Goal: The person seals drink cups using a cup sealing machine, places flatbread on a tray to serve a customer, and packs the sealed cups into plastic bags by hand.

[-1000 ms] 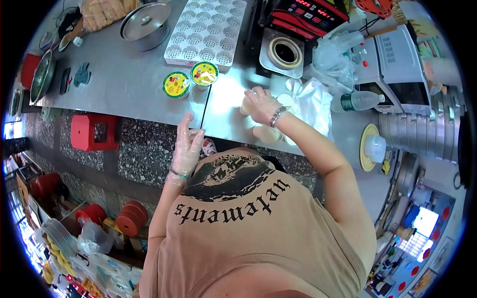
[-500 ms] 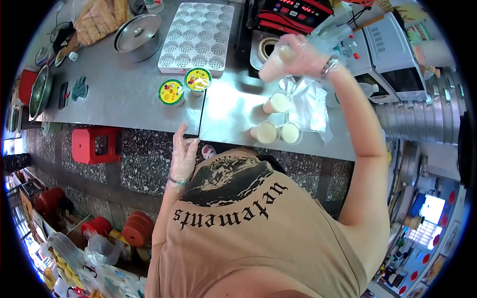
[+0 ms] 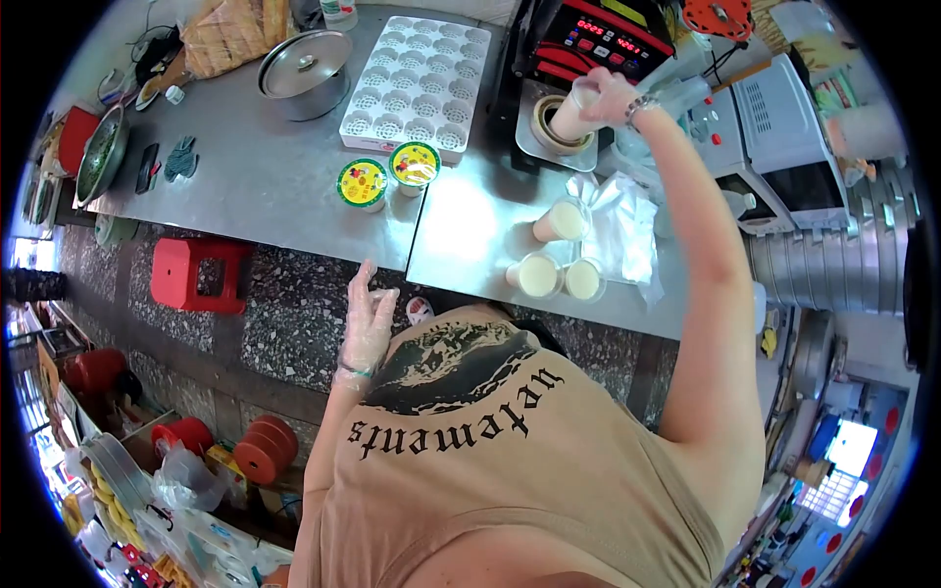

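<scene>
One tilted cup (image 3: 571,118) in right hand's (image 3: 616,99) fingers (image 3: 599,76), base at ring (image 3: 540,128); left hand's (image 3: 366,331) fingers parted.

The cup (image 3: 574,113) that was gripped on the table (image 3: 470,240) a second ago has been lifted away by the right hand (image 3: 610,96) and carried to the machine (image 3: 600,41) — it is now held tilted, its base brought to the opening of the round ring (image 3: 542,134).

Metal table (image 3: 257,178) under pot (image 3: 306,76), white tray (image 3: 417,83), five cups (image 3: 561,222)
</scene>
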`<move>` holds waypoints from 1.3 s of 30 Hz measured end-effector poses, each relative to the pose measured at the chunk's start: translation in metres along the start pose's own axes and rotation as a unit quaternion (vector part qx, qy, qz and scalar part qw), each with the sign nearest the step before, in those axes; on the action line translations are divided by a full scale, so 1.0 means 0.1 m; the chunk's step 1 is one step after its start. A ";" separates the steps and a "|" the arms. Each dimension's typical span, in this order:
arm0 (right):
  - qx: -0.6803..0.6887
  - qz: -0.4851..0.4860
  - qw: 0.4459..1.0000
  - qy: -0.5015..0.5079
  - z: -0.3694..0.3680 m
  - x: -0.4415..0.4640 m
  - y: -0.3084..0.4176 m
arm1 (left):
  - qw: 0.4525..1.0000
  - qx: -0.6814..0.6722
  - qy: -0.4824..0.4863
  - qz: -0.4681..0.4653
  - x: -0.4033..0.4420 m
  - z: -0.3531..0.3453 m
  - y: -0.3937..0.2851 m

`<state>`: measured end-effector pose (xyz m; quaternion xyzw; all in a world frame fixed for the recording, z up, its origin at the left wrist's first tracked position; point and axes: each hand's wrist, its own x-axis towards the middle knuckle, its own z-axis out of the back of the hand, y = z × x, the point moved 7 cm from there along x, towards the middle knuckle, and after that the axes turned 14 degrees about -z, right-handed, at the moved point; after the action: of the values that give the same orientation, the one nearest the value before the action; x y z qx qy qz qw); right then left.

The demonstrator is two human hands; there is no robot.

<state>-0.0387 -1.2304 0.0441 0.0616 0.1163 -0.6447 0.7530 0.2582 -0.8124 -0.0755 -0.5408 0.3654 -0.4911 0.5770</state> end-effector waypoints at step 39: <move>0.279 0.450 0.848 -0.014 0.30 -2.90 0.80 | 0.865 0.113 -0.484 0.071 -3.69 -1.53 -1.26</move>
<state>0.0016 -0.9476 0.1427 0.3057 -0.1200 -0.2416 0.9131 -0.0013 -0.4896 -0.0143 -0.6142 0.0198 -0.1638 0.7717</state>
